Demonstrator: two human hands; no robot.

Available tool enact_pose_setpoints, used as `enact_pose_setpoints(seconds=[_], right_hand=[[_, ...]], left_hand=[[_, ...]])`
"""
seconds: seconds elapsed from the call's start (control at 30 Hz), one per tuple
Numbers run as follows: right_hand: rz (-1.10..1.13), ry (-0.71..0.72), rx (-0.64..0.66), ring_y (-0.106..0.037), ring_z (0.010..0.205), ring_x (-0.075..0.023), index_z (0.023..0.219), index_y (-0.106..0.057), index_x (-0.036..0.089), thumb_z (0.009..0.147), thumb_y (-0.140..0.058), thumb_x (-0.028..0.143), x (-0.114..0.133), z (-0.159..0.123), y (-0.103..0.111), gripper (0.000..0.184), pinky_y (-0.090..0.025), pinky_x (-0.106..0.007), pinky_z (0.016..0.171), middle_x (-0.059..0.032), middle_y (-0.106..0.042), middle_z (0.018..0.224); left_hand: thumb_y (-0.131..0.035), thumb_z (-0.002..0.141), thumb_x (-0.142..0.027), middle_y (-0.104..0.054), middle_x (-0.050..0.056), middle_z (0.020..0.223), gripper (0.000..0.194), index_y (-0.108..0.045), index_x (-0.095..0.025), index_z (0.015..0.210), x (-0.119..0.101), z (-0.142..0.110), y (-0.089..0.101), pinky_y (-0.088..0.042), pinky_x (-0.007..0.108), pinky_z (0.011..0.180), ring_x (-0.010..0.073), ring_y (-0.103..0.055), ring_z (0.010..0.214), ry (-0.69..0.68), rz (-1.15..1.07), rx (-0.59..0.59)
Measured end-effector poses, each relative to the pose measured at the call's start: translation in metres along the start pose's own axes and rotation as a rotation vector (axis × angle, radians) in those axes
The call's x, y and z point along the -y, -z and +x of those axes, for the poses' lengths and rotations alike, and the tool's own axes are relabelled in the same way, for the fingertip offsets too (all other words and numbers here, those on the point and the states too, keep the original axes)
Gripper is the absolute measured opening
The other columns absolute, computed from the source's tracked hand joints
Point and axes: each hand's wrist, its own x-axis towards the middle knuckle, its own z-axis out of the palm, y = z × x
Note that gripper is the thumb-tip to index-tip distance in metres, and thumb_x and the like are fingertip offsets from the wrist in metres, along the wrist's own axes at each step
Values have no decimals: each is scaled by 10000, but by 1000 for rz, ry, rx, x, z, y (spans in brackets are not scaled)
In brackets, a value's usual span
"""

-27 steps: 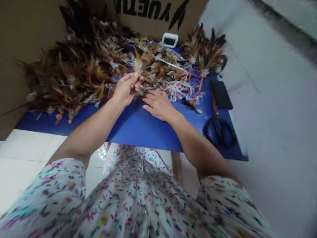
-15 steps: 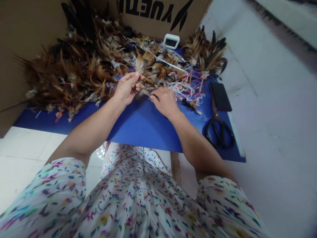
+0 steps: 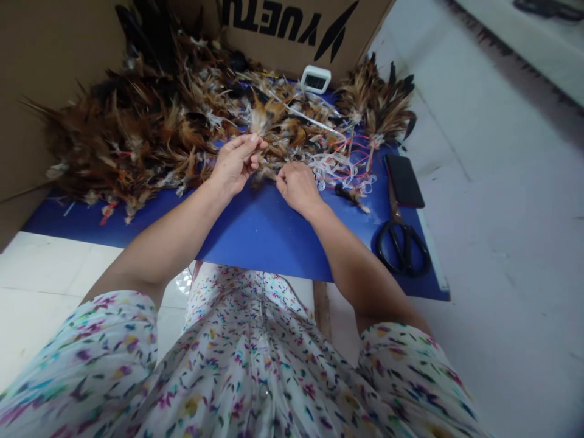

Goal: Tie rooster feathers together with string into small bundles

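My left hand (image 3: 237,163) is closed in a pinch at the front of the feather pile, with a small tuft of brown and white feathers (image 3: 259,118) rising from its fingertips. Just to its right, my right hand (image 3: 298,187) has its thumb and fingers pressed together, low over the blue tabletop (image 3: 264,231). What those fingers hold, if anything, is hidden. Loose brown feathers (image 3: 168,131) spread behind and left of both hands. Tangled clear and red ties (image 3: 335,167) lie beside the right hand.
Black-handled scissors (image 3: 402,246) lie at the right edge, partly under a black phone (image 3: 404,180). A small white digital clock (image 3: 316,79) stands at the back by a cardboard box (image 3: 292,52). Feather bunches (image 3: 381,106) lie at the back right. A small dark feather (image 3: 350,196) lies nearer.
My right hand's fingers have curled in closer together, and the dark bit seen at their tips no longer shows. My left hand keeps its pinch almost unmoved.
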Motion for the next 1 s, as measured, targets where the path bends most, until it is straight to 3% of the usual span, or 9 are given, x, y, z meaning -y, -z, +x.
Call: enact_pose_setpoints(seconds=[0.2,0.47,1.0], right_hand=[[188,-37,-89,-600,835,-221,763,-603,192,837,-542,110,-9,-1,4,126,-468,-374,835,-79,-669,837],[464,-121,-113,-535,630,-130,714,-550,212,809,-597,180,-17,-6,22,111,-442,-294,686,16,-608,667],[857,-236,-198,-616,577,-145,766,-551,233,769,-755,448,-24,-4,25,296,-484,-299,597,45,-587,593]], left_hand=[[-717,872,-217,-691,-32,734,163,-614,-162,759,-1,-2,-2,-403,108,443,-11,-478,437,19,-6,17],[-731,861,-244,-699,-27,741,179,-609,-160,760,-1,-5,-3,-426,98,470,-7,-492,464,30,39,24],[-738,836,-229,-692,-13,725,164,-611,-161,757,8,-7,-4,-563,181,715,54,-651,633,89,28,117]])
